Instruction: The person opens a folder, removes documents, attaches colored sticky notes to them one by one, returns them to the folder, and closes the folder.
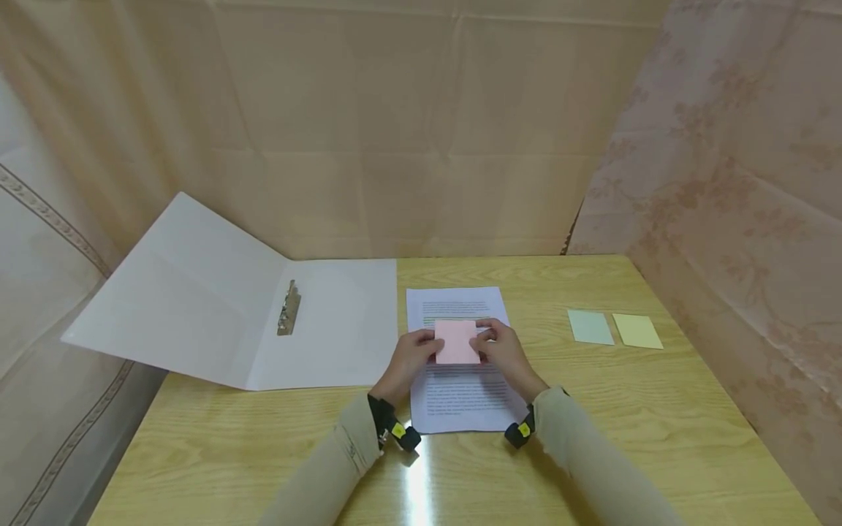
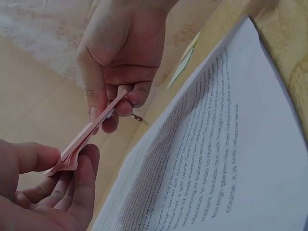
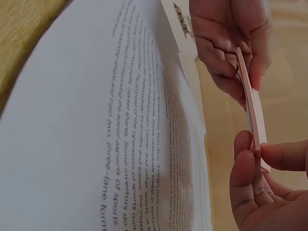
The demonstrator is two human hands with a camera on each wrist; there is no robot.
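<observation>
A pink sticky note pad (image 1: 457, 342) is held above the printed sheets (image 1: 468, 406) in the middle of the table. My left hand (image 1: 414, 359) pinches its left edge between thumb and fingers. On the opposite edge my right hand (image 1: 505, 353) grips it the same way. Seen edge-on in the left wrist view, the pad (image 2: 89, 131) has some leaves spread apart at its lower end. The right wrist view shows both thumbs on one face of the pad (image 3: 250, 96) and fingers behind it. A green highlighted line crosses the upper text of the top sheet.
To the left lies an open white folder (image 1: 349, 329) with a metal clip (image 1: 289, 310), its cover raised at a slant. A pale green sticky pad (image 1: 590, 326) and a yellow sticky pad (image 1: 638, 331) lie at the right. Curtains hang behind and beside the wooden table (image 1: 658, 424).
</observation>
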